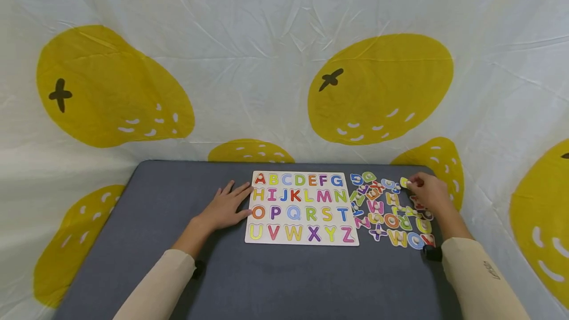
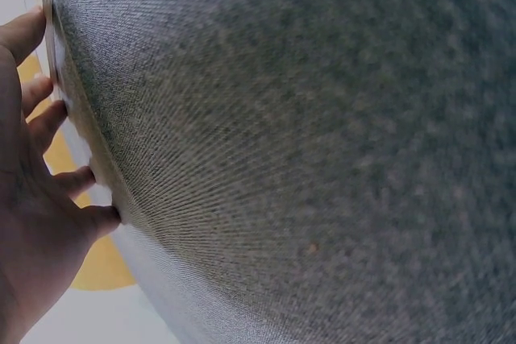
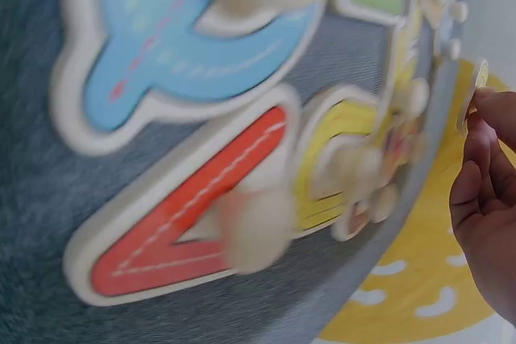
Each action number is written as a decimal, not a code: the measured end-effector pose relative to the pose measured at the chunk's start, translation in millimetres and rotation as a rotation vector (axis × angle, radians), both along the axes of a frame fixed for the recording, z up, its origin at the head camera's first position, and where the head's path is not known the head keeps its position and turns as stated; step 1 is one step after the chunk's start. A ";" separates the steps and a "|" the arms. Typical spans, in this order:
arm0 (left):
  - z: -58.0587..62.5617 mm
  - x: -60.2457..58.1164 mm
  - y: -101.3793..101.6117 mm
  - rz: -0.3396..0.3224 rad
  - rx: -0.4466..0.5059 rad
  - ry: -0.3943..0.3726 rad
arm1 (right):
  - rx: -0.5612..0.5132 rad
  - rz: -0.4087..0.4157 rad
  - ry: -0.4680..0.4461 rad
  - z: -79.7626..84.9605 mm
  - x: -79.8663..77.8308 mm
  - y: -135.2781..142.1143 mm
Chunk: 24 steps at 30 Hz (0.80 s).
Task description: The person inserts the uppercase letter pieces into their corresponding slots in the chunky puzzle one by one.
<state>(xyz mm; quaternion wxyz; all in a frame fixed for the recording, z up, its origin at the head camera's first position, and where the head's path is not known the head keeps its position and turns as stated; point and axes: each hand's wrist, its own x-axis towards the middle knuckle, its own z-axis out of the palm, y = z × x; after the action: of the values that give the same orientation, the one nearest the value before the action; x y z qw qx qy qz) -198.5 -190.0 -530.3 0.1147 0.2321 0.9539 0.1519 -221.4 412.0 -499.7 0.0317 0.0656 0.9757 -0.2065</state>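
A white alphabet puzzle board [image 1: 302,252] with rows of coloured letters A to Z lies on the grey table; the A [image 1: 260,179] has a knob on it. My left hand [image 1: 225,206] rests at the board's left edge with fingers spread, the fingertips and thumb touching it. In the left wrist view the spread fingers [image 2: 76,181] meet the table surface. At the far right, my right hand [image 1: 428,191] pinches a small yellow letter piece [image 1: 404,182] between thumb and fingers. That piece [image 3: 482,75] appears nearly edge-on in the right wrist view, its letter unreadable.
Several loose knobbed letter pieces crowd right of the board, including an orange O [image 1: 391,220], a yellow W [image 1: 397,238] and a purple X [image 1: 378,232]. Close to the right wrist camera lie a blue piece [image 3: 185,62] and a red one [image 3: 121,267]. A lemon-print cloth [image 1: 266,63] hangs behind.
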 end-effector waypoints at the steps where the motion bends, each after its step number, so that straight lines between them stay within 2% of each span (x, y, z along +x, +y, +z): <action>1: -0.4 -0.2 -0.1 0.000 -0.001 0.001 | -0.002 0.012 0.011 2.6 -0.2 -3.4; 10: 1.7 -1.3 0.9 -0.001 -0.003 -0.002 | -0.056 0.191 0.138 16.7 -5.3 -51.5; 16: 1.7 -1.1 1.6 0.001 0.001 -0.005 | -0.112 0.283 0.127 22.8 -14.0 -94.3; 24: -0.8 0.7 1.0 0.014 0.008 -0.004 | -0.137 0.452 0.134 14.6 -30.0 -152.8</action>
<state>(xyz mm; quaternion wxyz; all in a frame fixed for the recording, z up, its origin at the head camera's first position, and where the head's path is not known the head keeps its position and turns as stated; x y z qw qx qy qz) -197.7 -189.0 -531.1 0.1147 0.2257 0.9546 0.1571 -251.4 259.3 -485.1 0.0168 -0.1703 0.9494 -0.2635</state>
